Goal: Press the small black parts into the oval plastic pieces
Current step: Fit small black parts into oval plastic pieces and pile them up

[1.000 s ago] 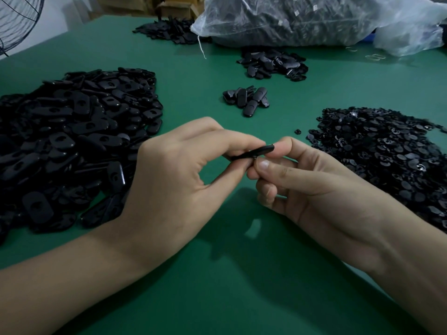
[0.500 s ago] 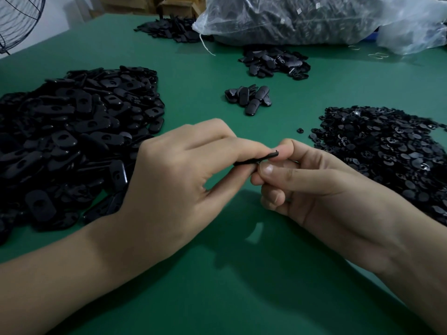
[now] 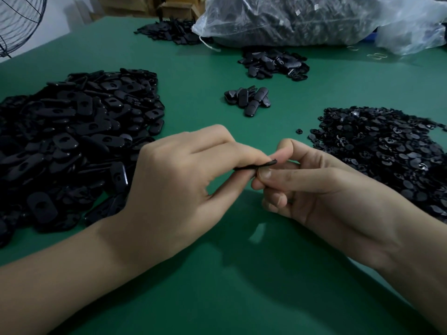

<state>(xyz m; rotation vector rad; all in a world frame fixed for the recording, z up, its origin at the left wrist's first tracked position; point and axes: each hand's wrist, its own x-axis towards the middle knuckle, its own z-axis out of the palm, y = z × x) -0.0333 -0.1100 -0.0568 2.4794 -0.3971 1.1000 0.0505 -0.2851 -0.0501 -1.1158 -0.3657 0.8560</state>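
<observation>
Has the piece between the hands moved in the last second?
Yes, slightly: the oval piece sits lower in view, farther from the lone small part.

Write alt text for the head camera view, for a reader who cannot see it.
Two bare hands meet over a green table: the left hand and the right hand both pinch one flat black oval plastic piece, seen edge-on. A pile of such pieces lies to the left, a pile of small black parts to the right.
</observation>
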